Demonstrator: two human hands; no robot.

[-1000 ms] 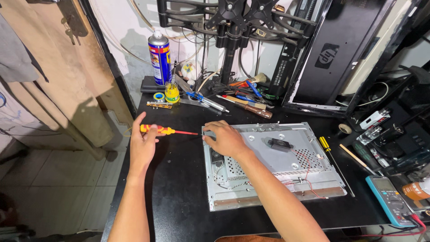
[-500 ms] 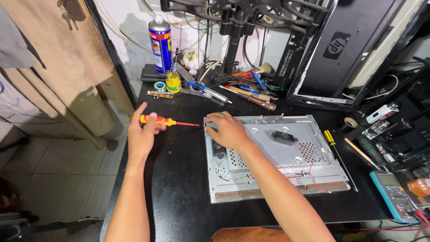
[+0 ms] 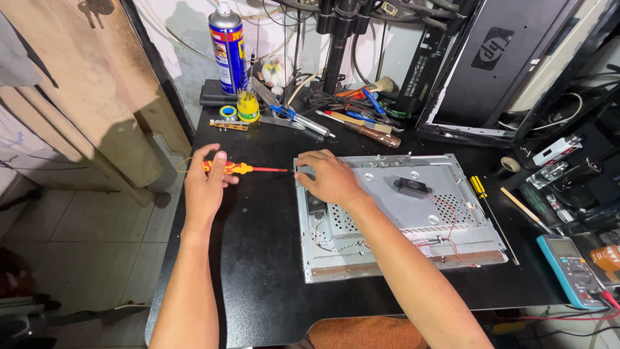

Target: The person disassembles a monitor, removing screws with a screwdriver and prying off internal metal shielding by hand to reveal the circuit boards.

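The left hand (image 3: 205,187) curls around a yellow and red screwdriver (image 3: 242,169), and the right hand (image 3: 329,178) lies loosely open on a flat grey metal panel (image 3: 413,213).

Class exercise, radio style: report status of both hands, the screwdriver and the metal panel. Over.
Left hand grips orange screwdriver, tip at the metal panel's left edge. Right hand flat on that corner. Nothing between them.
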